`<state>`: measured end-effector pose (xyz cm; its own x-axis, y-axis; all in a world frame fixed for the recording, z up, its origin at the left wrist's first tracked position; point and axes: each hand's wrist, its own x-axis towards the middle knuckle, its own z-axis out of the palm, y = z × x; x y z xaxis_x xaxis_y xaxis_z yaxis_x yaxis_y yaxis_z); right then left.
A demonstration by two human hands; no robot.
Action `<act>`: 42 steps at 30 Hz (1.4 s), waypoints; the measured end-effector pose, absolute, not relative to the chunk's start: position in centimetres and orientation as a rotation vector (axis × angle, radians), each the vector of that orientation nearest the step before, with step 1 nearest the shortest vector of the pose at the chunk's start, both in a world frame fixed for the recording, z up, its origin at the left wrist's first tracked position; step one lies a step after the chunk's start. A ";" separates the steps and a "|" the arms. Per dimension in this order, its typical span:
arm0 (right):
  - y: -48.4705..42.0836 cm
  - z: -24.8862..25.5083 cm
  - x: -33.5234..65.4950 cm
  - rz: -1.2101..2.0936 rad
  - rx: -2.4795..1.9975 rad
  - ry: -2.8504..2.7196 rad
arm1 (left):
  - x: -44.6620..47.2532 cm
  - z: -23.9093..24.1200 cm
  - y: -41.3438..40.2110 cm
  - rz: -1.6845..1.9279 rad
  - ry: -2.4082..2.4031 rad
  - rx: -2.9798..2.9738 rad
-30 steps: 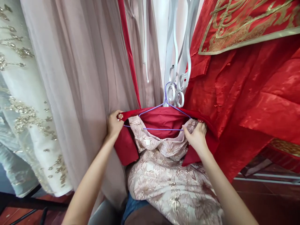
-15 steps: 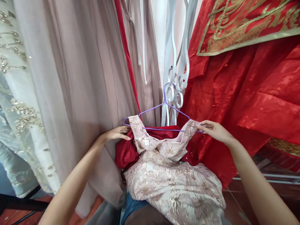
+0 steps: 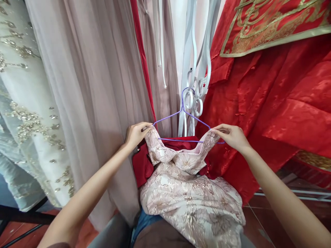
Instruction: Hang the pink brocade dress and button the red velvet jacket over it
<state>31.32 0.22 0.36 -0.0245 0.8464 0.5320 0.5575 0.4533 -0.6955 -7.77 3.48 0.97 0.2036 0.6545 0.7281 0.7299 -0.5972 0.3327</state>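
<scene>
A pale pink dress [image 3: 191,196] with a metallic floral pattern hangs by its wide straps on a purple hanger [image 3: 169,117]. My left hand [image 3: 138,133] pinches the top of the left strap where it lies over the hanger's arm. At the other end, my right hand [image 3: 231,136] has thumb and fingers closed on the right strap. The hanger's hook reaches up to a white scrolled metal stand [image 3: 198,106]. Behind the dress's neckline shows a dark red garment [image 3: 141,167], partly covered by it. The skirt spreads down towards my lap.
Sheer dusty-pink fabric [image 3: 98,86] hangs along the left, with a white beaded gown [image 3: 38,113] beyond it. Red satin garments [image 3: 258,113] with a gold-embroidered panel [image 3: 274,27] fill the right. A dark metal bar [image 3: 23,215] is low at left, above reddish floor tiles [image 3: 261,220].
My left hand has moved up and inward from beside the left strap and now pinches its top. My right hand has shifted slightly inward and up, still on the right strap.
</scene>
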 end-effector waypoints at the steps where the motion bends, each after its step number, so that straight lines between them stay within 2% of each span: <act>1: 0.2 0.3 31.4 0.369 -1.212 -1.684 | -7.8 0.9 3.8 -1.393 -1.381 -2.400; 8: 0.5 0.2 33.5 0.434 -1.217 -1.533 | -10.7 0.4 5.0 -1.883 -1.678 -2.324; 11: 0.1 -1.4 35.0 0.426 -1.230 -1.445 | -12.6 -0.9 3.9 -1.837 -1.778 -2.296; 14: -0.9 -4.1 36.3 0.405 -1.255 -1.358 | -13.5 -2.6 2.0 -1.684 -1.903 -2.345; 17: -2.1 -6.7 37.4 0.466 -1.319 -1.355 | -13.0 -4.1 -0.6 -1.359 -1.865 -2.496; 21: -3.3 -7.9 37.9 0.517 -1.345 -1.419 | -10.8 -4.2 -3.8 -0.800 -1.341 -2.701; 24: -3.4 -7.4 37.0 0.455 -1.288 -1.380 | -8.8 -2.4 -4.5 -0.622 -0.958 -2.736; 26: -3.1 -7.1 36.1 0.417 -1.254 -1.355 | -7.6 -0.7 -3.7 -0.685 -0.890 -2.659; 30: -2.2 -6.9 34.5 0.331 -1.253 -1.351 | -6.5 2.0 -0.5 -0.918 -1.070 -2.501; 34: -1.6 -7.1 34.3 0.280 -1.253 -1.354 | -7.0 2.1 2.4 -1.056 -1.280 -2.672; 38: -1.5 -7.5 34.9 0.255 -1.274 -1.342 | -8.3 2.0 3.4 -1.233 -1.363 -2.527; 42: -1.4 -8.0 35.2 0.246 -1.299 -1.276 | -9.0 2.7 3.4 -1.195 -1.377 -2.461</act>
